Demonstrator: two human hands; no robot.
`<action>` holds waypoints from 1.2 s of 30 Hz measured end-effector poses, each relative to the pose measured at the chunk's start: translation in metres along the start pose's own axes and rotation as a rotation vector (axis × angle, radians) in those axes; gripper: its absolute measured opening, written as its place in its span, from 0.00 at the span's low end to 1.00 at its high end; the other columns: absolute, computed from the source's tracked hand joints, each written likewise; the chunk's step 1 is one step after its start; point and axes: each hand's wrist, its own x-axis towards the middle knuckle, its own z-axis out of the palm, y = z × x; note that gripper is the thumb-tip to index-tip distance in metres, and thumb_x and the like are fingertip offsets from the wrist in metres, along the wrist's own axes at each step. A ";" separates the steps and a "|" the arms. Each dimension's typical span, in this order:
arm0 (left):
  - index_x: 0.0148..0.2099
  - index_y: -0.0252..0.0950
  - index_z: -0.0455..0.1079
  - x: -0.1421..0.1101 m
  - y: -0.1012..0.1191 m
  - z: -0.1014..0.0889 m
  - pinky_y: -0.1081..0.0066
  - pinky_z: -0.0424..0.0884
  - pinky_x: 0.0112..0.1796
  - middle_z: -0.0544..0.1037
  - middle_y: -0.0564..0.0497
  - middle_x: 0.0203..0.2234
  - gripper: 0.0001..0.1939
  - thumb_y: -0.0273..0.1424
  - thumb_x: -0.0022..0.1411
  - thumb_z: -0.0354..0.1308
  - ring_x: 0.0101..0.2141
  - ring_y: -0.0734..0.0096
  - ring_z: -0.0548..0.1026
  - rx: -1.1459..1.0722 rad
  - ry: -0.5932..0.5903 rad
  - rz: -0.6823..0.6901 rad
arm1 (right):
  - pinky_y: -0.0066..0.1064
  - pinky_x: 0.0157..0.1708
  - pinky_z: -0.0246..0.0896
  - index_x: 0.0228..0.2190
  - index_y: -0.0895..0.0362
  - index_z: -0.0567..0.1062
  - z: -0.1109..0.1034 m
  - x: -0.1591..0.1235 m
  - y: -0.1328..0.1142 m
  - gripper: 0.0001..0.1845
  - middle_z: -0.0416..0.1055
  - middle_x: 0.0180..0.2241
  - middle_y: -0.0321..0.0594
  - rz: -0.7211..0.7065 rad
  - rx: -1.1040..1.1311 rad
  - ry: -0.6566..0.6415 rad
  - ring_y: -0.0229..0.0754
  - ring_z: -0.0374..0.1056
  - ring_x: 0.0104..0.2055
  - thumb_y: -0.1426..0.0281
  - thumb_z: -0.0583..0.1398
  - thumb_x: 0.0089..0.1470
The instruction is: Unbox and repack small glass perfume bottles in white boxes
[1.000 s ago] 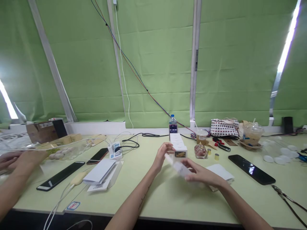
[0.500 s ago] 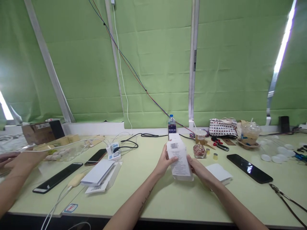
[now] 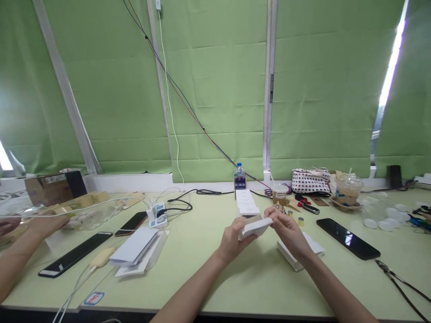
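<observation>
Both my hands hold a small white carton (image 3: pixel 255 227) above the green table (image 3: pixel 235 278), now lying nearly flat with a brown inner edge showing. My left hand (image 3: pixel 234 237) grips its left end from below. My right hand (image 3: pixel 286 226) pinches its right end, fingers closed on it. Just behind the carton stands a row of white boxes (image 3: pixel 245 202). A flat stack of white cartons (image 3: pixel 298 251) lies under my right wrist. A small glass bottle sits behind my right hand, mostly hidden.
A black phone (image 3: pixel 348 232) lies to the right, another phone (image 3: pixel 74 254) and white cards (image 3: pixel 134 246) to the left. Another person's hands (image 3: pixel 40 223) work at the far left. A water bottle (image 3: pixel 239 177), patterned pouch (image 3: pixel 310 180), iced drink (image 3: pixel 346 189) and cables line the back.
The carton has gone from upright with its barcode face towards me to nearly flat, edge-on. Both hands have shifted slightly with it. The view has dropped a little.
</observation>
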 end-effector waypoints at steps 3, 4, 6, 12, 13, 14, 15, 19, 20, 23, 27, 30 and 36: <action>0.44 0.42 0.62 -0.001 0.000 -0.002 0.63 0.75 0.38 0.77 0.45 0.41 0.12 0.35 0.59 0.58 0.43 0.61 0.76 0.055 -0.062 0.000 | 0.34 0.34 0.59 0.19 0.55 0.70 -0.004 0.002 -0.001 0.28 0.64 0.31 0.41 0.056 0.093 -0.064 0.43 0.61 0.33 0.47 0.50 0.56; 0.42 0.41 0.63 -0.001 -0.001 -0.002 0.62 0.75 0.38 0.77 0.44 0.41 0.11 0.35 0.58 0.58 0.43 0.60 0.76 0.072 -0.080 -0.004 | 0.33 0.33 0.58 0.19 0.55 0.69 -0.006 0.002 -0.002 0.27 0.65 0.30 0.41 0.086 0.077 -0.055 0.42 0.60 0.31 0.48 0.50 0.56; 0.40 0.41 0.64 -0.001 -0.003 -0.002 0.61 0.75 0.39 0.77 0.44 0.42 0.08 0.34 0.58 0.59 0.43 0.60 0.77 0.102 -0.082 -0.005 | 0.31 0.30 0.57 0.21 0.55 0.70 -0.008 0.004 -0.006 0.23 0.67 0.28 0.40 0.139 -0.016 -0.032 0.41 0.60 0.30 0.51 0.54 0.55; 0.39 0.41 0.64 -0.002 -0.005 -0.002 0.61 0.75 0.41 0.77 0.43 0.45 0.04 0.30 0.60 0.55 0.45 0.61 0.76 0.159 -0.049 0.076 | 0.33 0.35 0.60 0.31 0.55 0.77 -0.015 0.004 -0.017 0.23 0.74 0.33 0.42 0.121 -0.247 -0.075 0.43 0.64 0.34 0.52 0.51 0.58; 0.40 0.41 0.64 -0.002 -0.005 -0.002 0.61 0.75 0.42 0.76 0.42 0.45 0.04 0.30 0.61 0.54 0.46 0.61 0.76 0.170 -0.039 0.112 | 0.34 0.36 0.61 0.31 0.55 0.77 -0.015 0.004 -0.018 0.24 0.74 0.35 0.42 0.107 -0.256 -0.099 0.44 0.64 0.35 0.52 0.50 0.59; 0.40 0.41 0.63 -0.003 -0.004 -0.002 0.61 0.75 0.42 0.76 0.42 0.46 0.05 0.29 0.61 0.54 0.47 0.62 0.75 0.175 -0.031 0.148 | 0.34 0.37 0.62 0.31 0.55 0.77 -0.015 0.003 -0.019 0.24 0.73 0.35 0.43 0.094 -0.262 -0.126 0.44 0.65 0.36 0.52 0.50 0.59; 0.41 0.41 0.63 -0.004 -0.004 -0.002 0.60 0.74 0.43 0.76 0.42 0.46 0.06 0.28 0.61 0.54 0.47 0.62 0.75 0.173 -0.029 0.179 | 0.34 0.38 0.63 0.31 0.55 0.76 -0.014 0.003 -0.019 0.22 0.72 0.36 0.43 0.084 -0.268 -0.150 0.45 0.65 0.38 0.53 0.51 0.58; 0.42 0.41 0.63 -0.005 0.001 -0.001 0.54 0.69 0.50 0.76 0.44 0.48 0.06 0.28 0.61 0.54 0.52 0.62 0.71 0.104 -0.059 0.197 | 0.31 0.38 0.64 0.36 0.53 0.72 -0.011 0.001 -0.016 0.16 0.67 0.40 0.41 0.120 -0.293 -0.088 0.45 0.63 0.44 0.54 0.58 0.53; 0.41 0.41 0.63 -0.005 0.003 -0.001 0.51 0.66 0.52 0.76 0.45 0.48 0.06 0.27 0.62 0.53 0.53 0.62 0.70 0.089 -0.079 0.184 | 0.30 0.36 0.64 0.37 0.53 0.70 -0.011 0.000 -0.014 0.17 0.66 0.40 0.40 0.153 -0.293 -0.060 0.44 0.64 0.43 0.54 0.59 0.53; 0.40 0.42 0.64 -0.006 0.009 0.001 0.43 0.57 0.56 0.76 0.47 0.48 0.04 0.28 0.62 0.54 0.55 0.60 0.67 0.114 -0.150 0.155 | 0.28 0.26 0.61 0.43 0.52 0.68 -0.011 -0.003 -0.011 0.20 0.66 0.36 0.38 0.314 -0.201 -0.117 0.40 0.65 0.33 0.53 0.58 0.53; 0.37 0.43 0.64 -0.010 0.011 0.003 0.37 0.51 0.55 0.75 0.48 0.49 0.06 0.26 0.61 0.55 0.55 0.55 0.66 0.312 -0.177 0.273 | 0.29 0.28 0.59 0.51 0.54 0.67 -0.011 -0.003 -0.009 0.26 0.68 0.30 0.36 0.400 0.048 -0.283 0.37 0.64 0.28 0.53 0.57 0.55; 0.38 0.43 0.62 -0.012 0.011 0.002 0.38 0.50 0.55 0.74 0.48 0.51 0.09 0.23 0.60 0.54 0.56 0.55 0.66 0.492 -0.067 0.478 | 0.27 0.29 0.56 0.52 0.55 0.68 -0.013 -0.001 -0.007 0.26 0.67 0.29 0.35 0.353 0.113 -0.278 0.34 0.59 0.27 0.57 0.59 0.55; 0.50 0.39 0.56 0.000 0.014 0.003 0.49 0.60 0.55 0.71 0.40 0.52 0.18 0.35 0.61 0.57 0.56 0.57 0.66 0.459 0.076 0.616 | 0.26 0.28 0.53 0.51 0.56 0.71 -0.029 0.004 -0.003 0.26 0.66 0.29 0.35 0.336 0.049 -0.292 0.33 0.55 0.27 0.58 0.61 0.53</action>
